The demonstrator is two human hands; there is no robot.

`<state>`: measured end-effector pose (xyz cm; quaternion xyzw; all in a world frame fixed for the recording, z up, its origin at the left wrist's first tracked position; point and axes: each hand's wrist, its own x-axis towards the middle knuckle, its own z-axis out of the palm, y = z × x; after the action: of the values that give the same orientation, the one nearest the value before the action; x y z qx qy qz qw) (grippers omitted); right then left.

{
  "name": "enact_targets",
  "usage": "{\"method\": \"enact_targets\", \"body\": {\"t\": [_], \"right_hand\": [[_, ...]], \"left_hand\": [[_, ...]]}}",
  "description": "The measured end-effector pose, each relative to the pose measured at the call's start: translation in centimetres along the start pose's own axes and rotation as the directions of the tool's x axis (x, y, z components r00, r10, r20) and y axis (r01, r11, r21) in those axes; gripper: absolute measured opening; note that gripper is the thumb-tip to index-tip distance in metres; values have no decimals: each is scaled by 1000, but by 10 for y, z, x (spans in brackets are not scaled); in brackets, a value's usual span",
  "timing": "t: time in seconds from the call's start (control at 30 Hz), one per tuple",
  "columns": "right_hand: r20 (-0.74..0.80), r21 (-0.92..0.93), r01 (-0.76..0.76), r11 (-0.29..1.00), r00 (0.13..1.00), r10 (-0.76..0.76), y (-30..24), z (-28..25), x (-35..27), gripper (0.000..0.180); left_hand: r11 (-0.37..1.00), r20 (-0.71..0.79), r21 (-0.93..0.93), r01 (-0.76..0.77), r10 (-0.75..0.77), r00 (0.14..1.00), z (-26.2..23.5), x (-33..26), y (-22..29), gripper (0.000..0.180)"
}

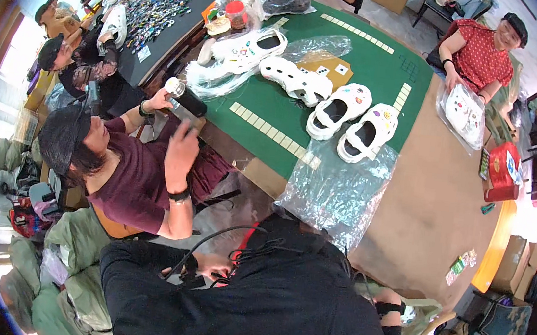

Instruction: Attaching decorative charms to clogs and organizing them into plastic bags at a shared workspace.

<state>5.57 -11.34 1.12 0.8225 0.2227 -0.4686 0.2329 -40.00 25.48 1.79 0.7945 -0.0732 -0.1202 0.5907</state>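
Observation:
My left hand (213, 265) is low by my body, beside a small red item and black cables; its fingers are partly hidden, so its grip cannot be made out. My right hand (389, 297) hangs at my right side past the table edge, a black band on its wrist, with its fingers out of clear sight. In front of me, a white clog (379, 128) with colourful charms stands beside a matching white clog (330, 125). Both stand by a flattened clear plastic bag (339, 189). Neither hand touches the clogs.
A green mat (271, 148) carries rows of pale tiles and more white clogs (295, 81). At left, a person (128, 178) in maroon holds a dark bottle (187, 97). Across the table, a person (483, 59) in red holds bagged clogs (463, 117). Green sacks (78, 238) lie left.

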Motion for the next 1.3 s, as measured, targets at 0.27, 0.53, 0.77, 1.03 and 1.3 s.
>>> {"method": "enact_targets", "body": {"t": [0.27, 0.53, 0.77, 1.03, 1.3], "right_hand": [[36, 33, -112, 993, 993, 111, 8, 1, 14, 32], [-155, 127, -234, 964, 955, 253, -9, -8, -26, 29], [-431, 129, 2, 992, 901, 54, -60, -45, -36, 31], [-402, 342, 204, 917, 914, -53, -100, -34, -50, 32], [-445, 417, 154, 896, 894, 54, -108, -22, -70, 28]], "left_hand": [[682, -440, -530, 503, -729, 524, -109, 58, -58, 22], [591, -255, -651, 476, -761, 596, -156, 139, -56, 22], [829, -774, -31, 558, -373, 512, -220, 189, -125, 24], [170, -731, 661, 731, -76, 678, -313, 255, -121, 55], [-362, -734, 671, 647, -201, 649, -394, 286, -142, 23]]}}
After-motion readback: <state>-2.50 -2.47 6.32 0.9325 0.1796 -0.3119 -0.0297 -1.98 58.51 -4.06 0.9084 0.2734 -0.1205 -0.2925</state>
